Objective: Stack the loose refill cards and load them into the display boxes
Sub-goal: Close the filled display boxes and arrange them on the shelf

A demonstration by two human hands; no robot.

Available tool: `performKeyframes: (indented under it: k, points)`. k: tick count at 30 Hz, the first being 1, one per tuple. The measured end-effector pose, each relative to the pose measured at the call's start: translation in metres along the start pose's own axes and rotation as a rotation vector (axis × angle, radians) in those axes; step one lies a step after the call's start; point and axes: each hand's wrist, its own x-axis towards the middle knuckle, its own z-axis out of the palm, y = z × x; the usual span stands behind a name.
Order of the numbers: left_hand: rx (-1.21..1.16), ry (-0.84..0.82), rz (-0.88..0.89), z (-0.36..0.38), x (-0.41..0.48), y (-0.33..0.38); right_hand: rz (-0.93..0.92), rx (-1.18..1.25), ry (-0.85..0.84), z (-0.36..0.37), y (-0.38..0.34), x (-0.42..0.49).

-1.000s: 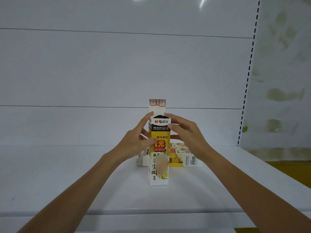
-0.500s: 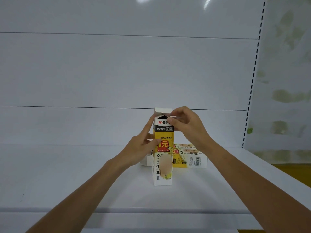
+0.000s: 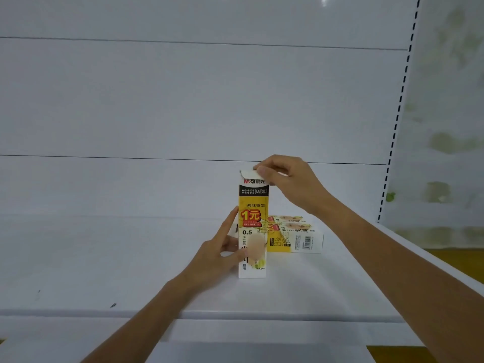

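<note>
One upright display box (image 3: 252, 226) on shelf (image 3: 104, 271) | left hand (image 3: 218, 256) grips its side | right hand (image 3: 286, 179) pinches top flap (image 3: 247, 173)

An upright display box (image 3: 252, 226) is stood on the shelf (image 3: 104, 271), near its middle. The box is held low on its left side by the left hand (image 3: 220, 255), with the thumb laid on the front and a finger laid up along the left edge. At the top, the flap (image 3: 247, 172) is pinched by the right hand (image 3: 285, 179), which is placed over the upper right corner. Behind and to the right, two lying boxes (image 3: 296, 238) are set close together on the shelf; whether they are stacked cannot be told. A back panel (image 3: 183, 100) is set behind everything, with a slotted post (image 3: 400, 106) at its right edge.
</note>
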Motion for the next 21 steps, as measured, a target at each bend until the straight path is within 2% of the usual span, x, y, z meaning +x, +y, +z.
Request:
performKeyframes:
  k: [11, 17, 21]
  points:
    - [0.021, 0.009, -0.016, 0.001, 0.001, -0.003, 0.013, 0.095, -0.042, 0.0, 0.004, 0.0]
    - [0.002, 0.011, -0.022, 0.001, 0.002, -0.003, -0.006, 0.004, -0.253, -0.003, 0.007, -0.006]
    - [0.023, 0.013, -0.009, 0.001, 0.003, -0.003, -0.009, 0.026, -0.241, 0.001, 0.008, -0.011]
